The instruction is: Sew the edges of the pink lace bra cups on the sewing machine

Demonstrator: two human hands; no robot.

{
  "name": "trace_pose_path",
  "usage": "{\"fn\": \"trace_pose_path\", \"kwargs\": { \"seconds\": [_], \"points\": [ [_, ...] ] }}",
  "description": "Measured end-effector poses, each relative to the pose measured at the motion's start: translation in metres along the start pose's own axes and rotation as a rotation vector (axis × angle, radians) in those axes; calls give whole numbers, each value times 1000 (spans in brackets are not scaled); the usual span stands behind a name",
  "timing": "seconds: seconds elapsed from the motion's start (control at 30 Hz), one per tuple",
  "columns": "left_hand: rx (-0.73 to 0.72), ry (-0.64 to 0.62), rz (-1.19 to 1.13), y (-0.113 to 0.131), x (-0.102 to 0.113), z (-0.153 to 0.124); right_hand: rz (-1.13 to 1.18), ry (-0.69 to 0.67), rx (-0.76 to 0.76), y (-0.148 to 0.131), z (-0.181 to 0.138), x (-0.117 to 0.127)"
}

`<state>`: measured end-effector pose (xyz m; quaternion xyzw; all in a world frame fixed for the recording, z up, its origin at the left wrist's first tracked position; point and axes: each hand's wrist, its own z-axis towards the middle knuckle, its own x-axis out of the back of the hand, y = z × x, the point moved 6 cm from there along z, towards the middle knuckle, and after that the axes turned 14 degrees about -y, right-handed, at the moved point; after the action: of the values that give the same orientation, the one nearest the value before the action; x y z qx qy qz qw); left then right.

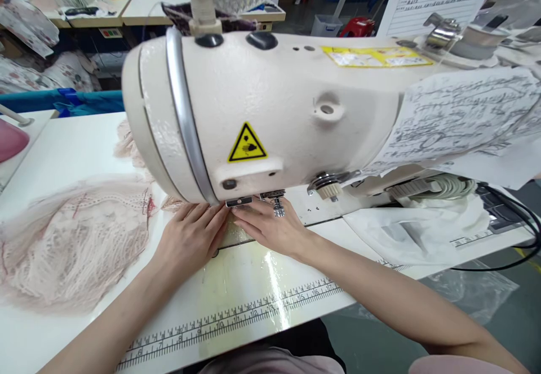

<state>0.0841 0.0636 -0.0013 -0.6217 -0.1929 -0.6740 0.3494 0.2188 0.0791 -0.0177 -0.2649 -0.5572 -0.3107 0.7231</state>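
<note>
"Where are your fingers?"

"Beneath the cream-white, rounded sewing machine. Those of my left hand lie close together; those of my right hand stretch toward them. The machine hides some tips, so I can't tell whether I'm pinching anything."

"And the fabric?"

"The sheer, pale-pink lace fabric is bunched to the left of my left hand, with a little lace showing by its fingertips."

"What could go wrong?"

"A fingertip could stray under the needle, which I can't see from here; the yellow triangular warning sticker shows a hand. Uneven pulling could pucker or snag such thin lace."

"The surface, the room?"

"A glossy white table, a black-marked ruler scale along its front, crumpled white cloth at right. Beyond stand more tables and a red plastic stool."
</note>
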Motion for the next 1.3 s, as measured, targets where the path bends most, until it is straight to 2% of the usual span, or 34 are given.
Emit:
{"fn": "trace_pose_path", "kwargs": {
  "seconds": [0.13,0.7,0.97,1.1,1.3],
  "points": [
    [29,-10,5,-1,0,1,7,-19,26,-1,2,0],
    [114,-83,-87,-5,-5,2,-27,-143,-63,-1,5,-1],
    [115,-97,-4,-3,-4,2,-44,-143,-80,-1,4,-5],
    [112,-88,11,-3,-4,2,-18,-156,-68,6,3,-3],
    [111,-81,9,-2,-6,0,78,-192,-132,26,5,-6]
  ]
}}
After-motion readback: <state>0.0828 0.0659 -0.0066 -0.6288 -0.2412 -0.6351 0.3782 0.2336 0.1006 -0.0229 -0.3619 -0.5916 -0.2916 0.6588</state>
